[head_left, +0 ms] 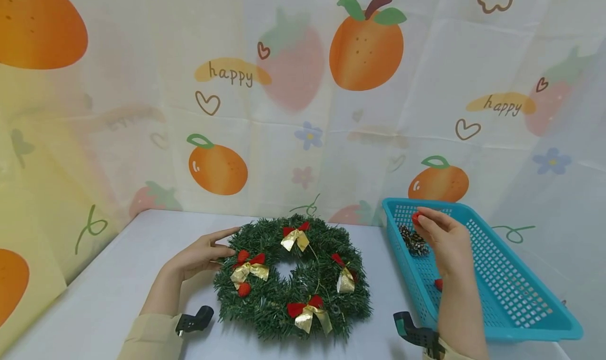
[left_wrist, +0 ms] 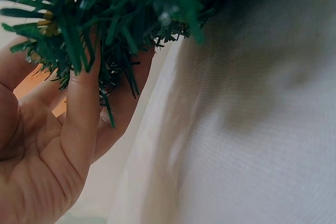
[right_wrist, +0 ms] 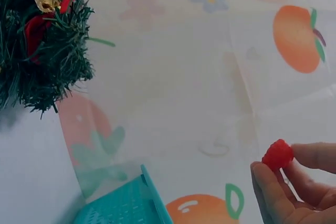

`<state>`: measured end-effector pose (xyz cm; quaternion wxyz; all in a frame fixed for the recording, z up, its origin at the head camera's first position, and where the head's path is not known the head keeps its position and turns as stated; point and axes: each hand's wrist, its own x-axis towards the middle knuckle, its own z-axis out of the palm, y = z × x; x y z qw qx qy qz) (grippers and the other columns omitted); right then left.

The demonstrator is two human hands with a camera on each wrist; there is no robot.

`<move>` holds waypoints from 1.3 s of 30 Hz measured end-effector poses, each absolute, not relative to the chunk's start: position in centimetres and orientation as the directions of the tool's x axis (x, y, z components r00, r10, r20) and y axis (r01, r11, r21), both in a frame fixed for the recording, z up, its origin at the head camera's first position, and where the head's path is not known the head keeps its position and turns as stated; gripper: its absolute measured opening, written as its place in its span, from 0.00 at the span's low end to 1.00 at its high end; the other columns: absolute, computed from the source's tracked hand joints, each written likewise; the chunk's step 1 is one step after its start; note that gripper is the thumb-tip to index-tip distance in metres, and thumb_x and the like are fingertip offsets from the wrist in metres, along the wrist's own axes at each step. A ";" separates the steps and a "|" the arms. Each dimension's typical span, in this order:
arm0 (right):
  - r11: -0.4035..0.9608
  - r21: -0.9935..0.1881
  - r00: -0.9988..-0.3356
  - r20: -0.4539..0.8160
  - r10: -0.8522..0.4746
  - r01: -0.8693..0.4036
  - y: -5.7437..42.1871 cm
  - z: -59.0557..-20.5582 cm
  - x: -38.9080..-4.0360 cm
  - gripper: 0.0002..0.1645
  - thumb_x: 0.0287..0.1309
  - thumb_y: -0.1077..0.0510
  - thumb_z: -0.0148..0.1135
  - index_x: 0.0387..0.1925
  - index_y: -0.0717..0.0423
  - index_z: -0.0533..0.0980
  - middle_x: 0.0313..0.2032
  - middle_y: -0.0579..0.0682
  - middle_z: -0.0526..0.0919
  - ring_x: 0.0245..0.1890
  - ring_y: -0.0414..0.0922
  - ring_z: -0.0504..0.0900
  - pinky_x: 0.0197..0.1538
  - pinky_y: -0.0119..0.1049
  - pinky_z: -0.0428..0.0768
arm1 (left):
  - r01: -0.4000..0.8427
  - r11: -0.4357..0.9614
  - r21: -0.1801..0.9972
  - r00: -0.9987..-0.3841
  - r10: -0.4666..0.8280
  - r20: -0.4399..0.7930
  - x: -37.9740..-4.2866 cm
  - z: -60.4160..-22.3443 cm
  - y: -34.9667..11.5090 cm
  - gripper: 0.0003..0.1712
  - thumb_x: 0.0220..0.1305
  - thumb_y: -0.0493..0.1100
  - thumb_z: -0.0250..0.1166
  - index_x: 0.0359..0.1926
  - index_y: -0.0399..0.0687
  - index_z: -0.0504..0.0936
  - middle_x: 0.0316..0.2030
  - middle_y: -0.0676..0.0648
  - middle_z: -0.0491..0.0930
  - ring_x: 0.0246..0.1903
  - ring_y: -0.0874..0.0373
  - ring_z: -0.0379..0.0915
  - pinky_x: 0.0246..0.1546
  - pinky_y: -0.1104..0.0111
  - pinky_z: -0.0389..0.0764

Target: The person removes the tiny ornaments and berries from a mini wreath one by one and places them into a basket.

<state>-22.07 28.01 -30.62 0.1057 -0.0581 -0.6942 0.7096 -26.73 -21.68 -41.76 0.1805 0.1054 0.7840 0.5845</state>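
A green wreath (head_left: pixel 265 307) lies on the table, with red-and-gold bows (head_left: pixel 295 237) spaced around it. Two red raspberries (head_left: pixel 243 289) sit by its left bow. At the wreath's left edge, my left hand (head_left: pixel 201 256) touches the greenery with fairly straight fingers, their tips partly hidden among the needles (left_wrist: pixel 79 35) in the left wrist view. Over the blue basket, my right hand (head_left: pixel 445 239) pinches a red raspberry (right_wrist: pixel 278 155) between thumb and fingertips.
The blue plastic basket (head_left: pixel 535 333) stands to the right of the wreath. Pine cones (head_left: pixel 416 244) and a red piece (head_left: pixel 438 285) lie inside it. Behind the white table (head_left: pixel 156 244) hangs a fruit-printed cloth (head_left: pixel 293 155).
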 end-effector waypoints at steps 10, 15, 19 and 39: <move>0.014 -0.999 -0.966 0.032 0.257 -0.029 29.9 -30.9 -21.8 0.11 0.67 0.58 0.60 0.49 0.45 0.81 0.41 0.32 0.78 0.38 0.26 0.84 0.45 0.19 0.81 | -0.046 0.299 0.953 -0.913 0.376 -0.161 -26.6 -41.6 -21.6 0.45 0.67 0.48 0.64 0.79 0.56 0.51 0.38 0.51 0.75 0.26 0.63 0.67 0.31 0.70 0.77; 0.178 -0.983 -0.955 0.020 0.297 0.035 30.5 -31.2 -21.6 0.26 0.69 0.56 0.57 0.65 0.62 0.71 0.43 0.34 0.74 0.35 0.21 0.81 0.43 0.17 0.80 | -0.053 0.296 0.954 -0.914 0.370 -0.166 -26.6 -41.5 -21.6 0.45 0.67 0.48 0.64 0.79 0.57 0.51 0.38 0.52 0.75 0.27 0.64 0.68 0.32 0.70 0.78; 0.279 -0.957 -0.944 0.018 0.330 0.079 30.4 -31.3 -21.7 0.29 0.70 0.55 0.55 0.67 0.65 0.68 0.50 0.41 0.74 0.33 0.19 0.79 0.41 0.16 0.80 | -0.056 0.296 0.954 -0.915 0.368 -0.168 -26.5 -41.5 -21.6 0.45 0.68 0.47 0.64 0.79 0.56 0.51 0.38 0.52 0.75 0.27 0.64 0.68 0.32 0.70 0.78; 0.506 -0.839 -0.923 0.011 0.384 0.200 31.6 -31.9 -21.2 0.28 0.73 0.51 0.51 0.66 0.63 0.71 0.67 0.66 0.69 0.47 0.45 0.84 0.64 0.54 0.75 | -0.035 0.280 0.959 -0.907 0.395 -0.149 -26.2 -41.1 -21.7 0.44 0.69 0.46 0.62 0.79 0.52 0.49 0.37 0.52 0.76 0.27 0.64 0.68 0.31 0.70 0.77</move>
